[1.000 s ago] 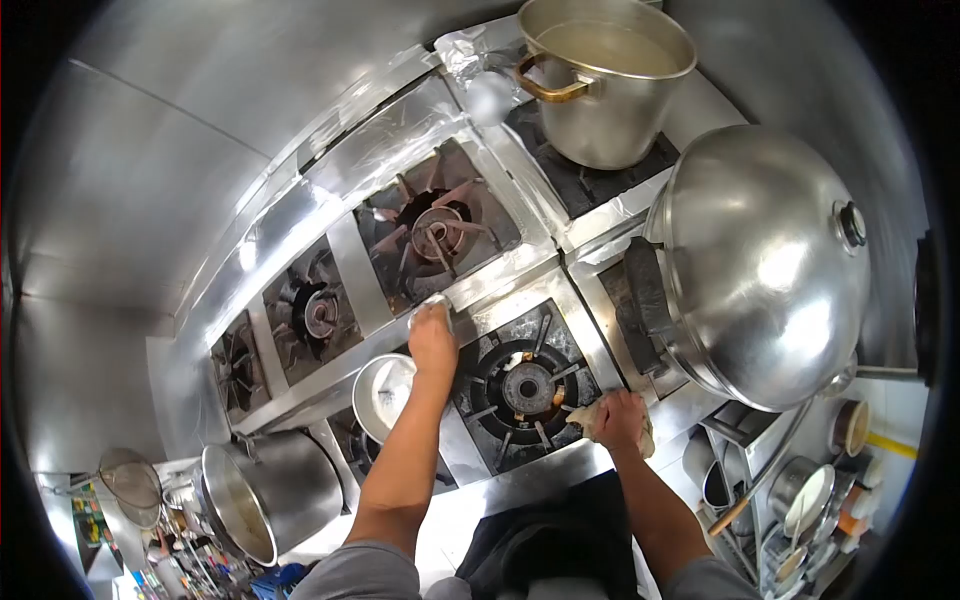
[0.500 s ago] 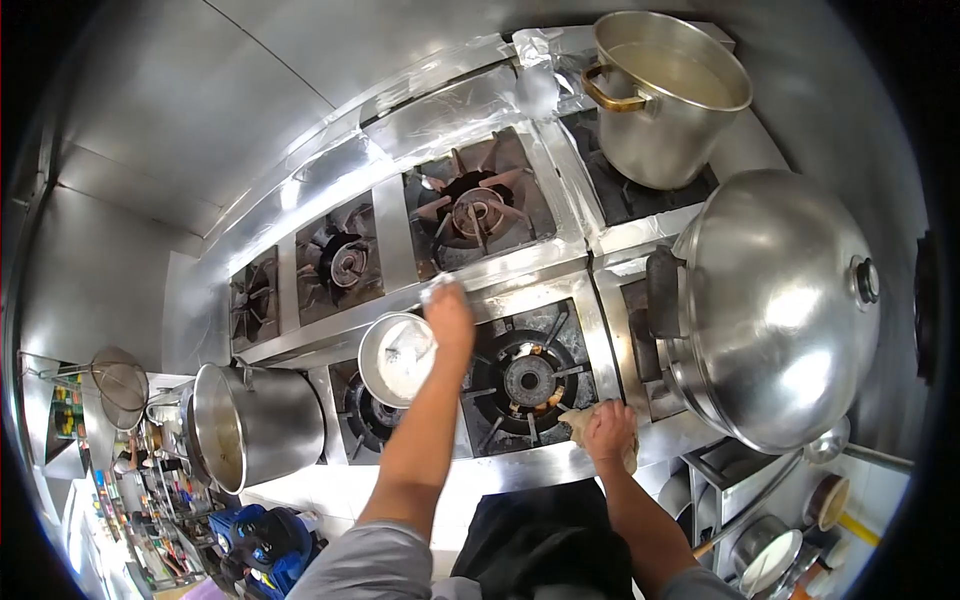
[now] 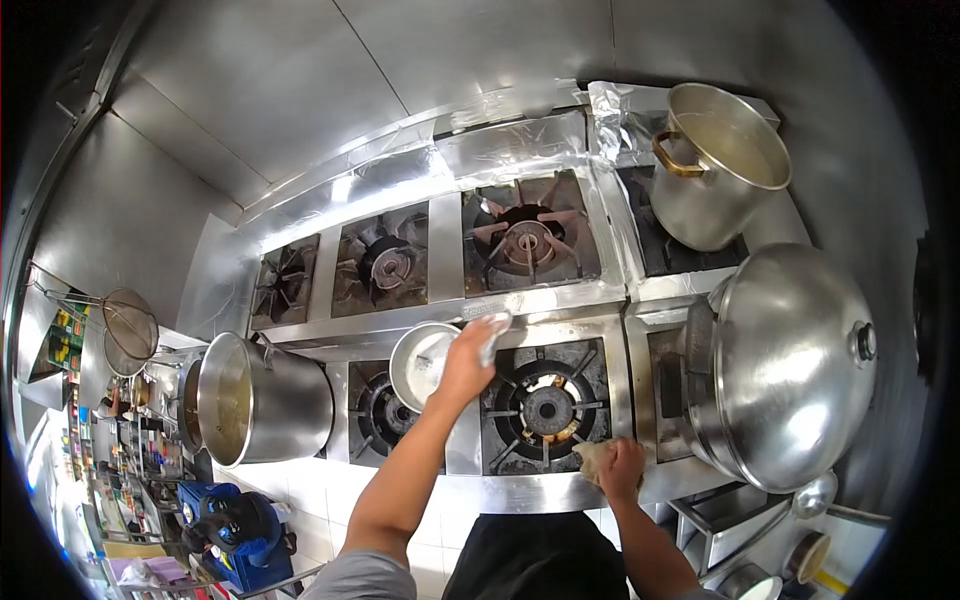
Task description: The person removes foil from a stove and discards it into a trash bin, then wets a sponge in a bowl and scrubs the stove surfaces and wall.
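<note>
My left hand (image 3: 468, 362) is closed on a crumpled white cloth (image 3: 495, 336), just over the steel ledge behind the front burners. Close to its left is a round metal bowl (image 3: 398, 378) with something white inside, above the front left burner (image 3: 378, 412); my hand covers part of its rim. At the stove's front edge, my right hand (image 3: 624, 466) grips a beige cloth (image 3: 594, 460). The bare front burner (image 3: 546, 410) with its black grate lies between my hands.
A large domed lid (image 3: 795, 360) covers a wide pan on the right. Behind it stands a tall pot (image 3: 705, 200) of liquid. Another deep pot (image 3: 290, 405) is at the left. Several burners line the back row. A person in blue (image 3: 245, 525) is at lower left.
My left hand has moved right and nearer along the ledge with the white cloth. The right hand stays at the front edge with the beige cloth. The head view has shifted.
</note>
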Available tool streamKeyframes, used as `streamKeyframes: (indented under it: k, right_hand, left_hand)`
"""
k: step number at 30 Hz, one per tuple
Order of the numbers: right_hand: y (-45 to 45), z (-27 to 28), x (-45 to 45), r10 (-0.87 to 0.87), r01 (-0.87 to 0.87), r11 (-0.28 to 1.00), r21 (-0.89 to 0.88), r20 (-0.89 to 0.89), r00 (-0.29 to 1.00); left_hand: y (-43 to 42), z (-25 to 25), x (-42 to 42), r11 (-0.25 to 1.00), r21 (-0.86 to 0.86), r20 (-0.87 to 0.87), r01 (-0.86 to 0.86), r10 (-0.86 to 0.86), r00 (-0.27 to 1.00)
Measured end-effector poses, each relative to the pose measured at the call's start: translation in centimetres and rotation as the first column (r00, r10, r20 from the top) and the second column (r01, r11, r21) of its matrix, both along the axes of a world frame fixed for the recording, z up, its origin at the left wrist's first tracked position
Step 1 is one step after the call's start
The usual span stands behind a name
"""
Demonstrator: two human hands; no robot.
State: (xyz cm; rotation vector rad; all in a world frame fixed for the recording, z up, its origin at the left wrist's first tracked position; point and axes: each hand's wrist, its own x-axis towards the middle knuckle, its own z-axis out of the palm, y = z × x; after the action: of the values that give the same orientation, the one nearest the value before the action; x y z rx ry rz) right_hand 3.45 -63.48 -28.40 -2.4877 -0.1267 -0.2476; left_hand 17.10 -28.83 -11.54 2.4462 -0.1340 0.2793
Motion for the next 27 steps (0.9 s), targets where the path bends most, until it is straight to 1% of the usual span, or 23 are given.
streamKeyframes:
  k: [1, 3, 5, 6, 7, 8, 9, 10, 11, 12, 13, 14, 16, 17, 18, 20, 21, 22, 23, 24, 25, 26, 27]
  right_hand:
    - [-0.3, 0.0, 0.1, 0.036, -0.037, 0.999, 0.035, 0.018, 0.999]
    - [-0.6, 0.0, -0.1, 0.032, -0.032, 0.999, -0.005, 0.016, 0.999]
    - [-0.5, 0.3, 0.0, 0.015, -0.017, 0.999, -0.041, -0.052, 0.999]
    - [0.8, 1.9, 0.6, 0.002, -0.005, 0.999, -0.049, -0.05, 0.999]
    - [3.4, 4.8, 1.4, 0.045, -0.033, 0.992, 0.12, -0.099, 0.994]
    - [6.5, 7.2, 2.2, 0.096, -0.053, 0.957, 0.286, -0.141, 0.985]
    - [10.2, 9.9, 3.3, 0.183, -0.039, 0.863, 0.504, -0.239, 0.954]
    - [13.5, 13.0, 4.5, 0.282, -0.149, 0.816, 0.559, -0.159, 0.946]
    - [16.7, 16.0, 6.0, 0.363, -0.195, 0.771, 0.607, -0.167, 0.917]
    - [19.7, 17.1, 7.0, 0.417, -0.163, 0.704, 0.691, -0.216, 0.883]
    - [22.4, 16.9, 7.8, 0.412, -0.19, 0.663, 0.724, -0.142, 0.9]
    - [24.3, 16.4, 8.6, 0.423, -0.197, 0.7, 0.686, -0.176, 0.889]
    - [26.7, 16.3, 9.4, 0.426, -0.203, 0.743, 0.638, -0.217, 0.878]
    - [27.6, 16.3, 9.7, 0.413, -0.228, 0.771, 0.595, -0.194, 0.89]
    - [28.4, 16.4, 9.9, 0.403, -0.253, 0.796, 0.55, -0.17, 0.899]
    - [29.3, 16.5, 10.4, 0.403, -0.302, 0.83, 0.47, -0.13, 0.906]
    - [29.5, 16.4, 10.2, 0.413, -0.35, 0.848, 0.397, -0.084, 0.907]
    - [29.8, 16.1, 10.3, 0.429, -0.407, 0.816, 0.41, 0.043, 0.902]
    - [29.9, 16.0, 10.4, 0.463, -0.444, 0.823, 0.355, 0.037, 0.886]
    - [29.9, 13.9, 10.0, 0.469, -0.399, 0.806, 0.438, -0.059, 0.881]
    - [29.3, 16.1, 10.6, 0.491, -0.404, 0.857, 0.32, -0.265, 0.83]
    - [29.3, 16.3, 10.4, 0.414, -0.363, 0.902, 0.235, -0.228, 0.881]
    - [28.8, 16.4, 10.7, 0.389, -0.259, 0.887, 0.383, -0.318, 0.864]
  left_hand:
    - [0.9, 1.3, -0.9, 1.0, -0.001, 0.005, -0.001, 0.001, 1.0]
    - [2.5, 3.4, -2.9, 0.994, -0.107, -0.034, 0.017, -0.02, 0.999]
    - [3.9, 5.1, -5.5, 0.993, -0.106, -0.102, 0.046, -0.057, 0.993]
    - [4.9, 5.3, -6.8, 0.969, -0.247, -0.168, 0.005, -0.048, 0.985]
    - [5.5, 5.0, -8.0, 0.924, -0.381, -0.238, -0.044, -0.052, 0.97]
    - [5.7, 4.2, -9.0, 0.92, -0.391, -0.242, -0.035, -0.066, 0.968]
    - [6.1, 3.3, -9.9, 0.778, -0.607, -0.33, -0.162, -0.062, 0.942]
    - [6.7, 2.4, -10.6, 0.576, -0.762, -0.412, -0.295, -0.08, 0.908]
    - [7.1, 2.0, -10.9, 0.572, -0.767, -0.41, -0.292, -0.087, 0.908]
    - [7.5, 1.7, -11.0, 0.496, -0.808, -0.405, -0.318, -0.074, 0.911]
    - [8.1, 1.2, -11.1, 0.416, -0.843, -0.4, -0.342, -0.059, 0.914]
    - [9.0, -0.2, -11.2, 0.254, -0.872, -0.431, -0.418, 0.002, 0.902]
    - [10.6, 0.3, -10.2, 0.167, -0.885, -0.433, -0.435, 0.049, 0.9]
    - [11.5, -0.3, -9.8, 0.106, -0.896, -0.427, -0.43, 0.049, 0.903]
    - [12.1, -1.1, -9.4, 0.095, -0.898, -0.428, -0.431, 0.049, 0.902]
    - [12.9, -2.9, -8.7, 0.332, -0.835, -0.409, -0.438, 0.157, 0.899]
    - [13.4, -3.4, -8.3, 0.577, -0.629, -0.48, -0.52, 0.237, 0.845]
    - [13.3, -1.7, -8.3, 0.834, -0.281, -0.43, -0.475, 0.333, 0.839]
    - [13.7, -3.5, -8.7, 0.905, -0.201, -0.333, -0.374, 0.296, 0.895]
    - [13.8, -4.1, -8.9, 0.944, -0.148, -0.193, -0.294, 0.264, 0.945]
    - [13.3, -5.6, -9.1, 0.928, -0.144, -0.163, -0.342, 0.319, 0.934]
    - [13.6, -5.1, -8.9, 0.957, -0.22, 0.037, -0.191, 0.203, 0.978]
    - [13.4, -1.1, -8.6, 0.843, -0.511, -0.042, -0.168, 0.17, 0.984]
